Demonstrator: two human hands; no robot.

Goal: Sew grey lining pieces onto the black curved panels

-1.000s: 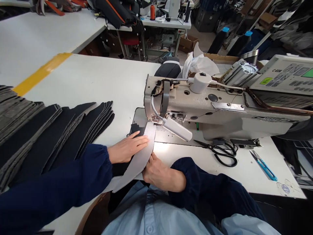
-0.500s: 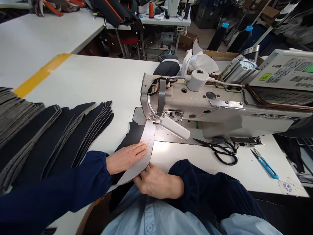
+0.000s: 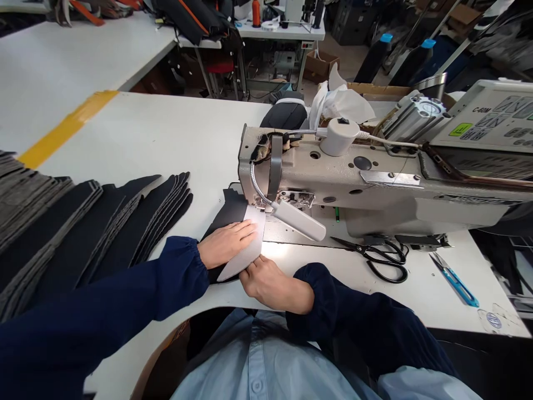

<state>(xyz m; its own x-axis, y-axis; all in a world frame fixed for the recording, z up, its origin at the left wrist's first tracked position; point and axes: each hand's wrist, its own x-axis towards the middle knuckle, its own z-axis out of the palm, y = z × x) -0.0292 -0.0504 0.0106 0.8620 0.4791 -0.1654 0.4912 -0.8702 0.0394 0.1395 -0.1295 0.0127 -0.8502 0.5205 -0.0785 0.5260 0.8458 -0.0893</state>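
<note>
My left hand [image 3: 227, 242] lies flat, fingers stretched out, on a grey webbing strip [image 3: 249, 249] that rests on a black fabric piece [image 3: 230, 209]. Both run under the presser foot of the sewing machine [image 3: 333, 178]. My right hand [image 3: 272, 283] rests on the table at the strip's near right edge, its fingertips pinched on that edge. Only a short tail of the strip shows in front of the needle.
Fanned stacks of black and grey cut pieces [image 3: 83, 228] cover the table [image 3: 158, 133] at the left. Black scissors [image 3: 377, 258] and blue thread snips [image 3: 453, 280] lie right of the needle. A control panel [image 3: 487, 119] stands at the far right.
The strip and black piece have fed away from me under the presser foot, so less of the strip trails off the table edge. Both hands have followed it toward the machine.
</note>
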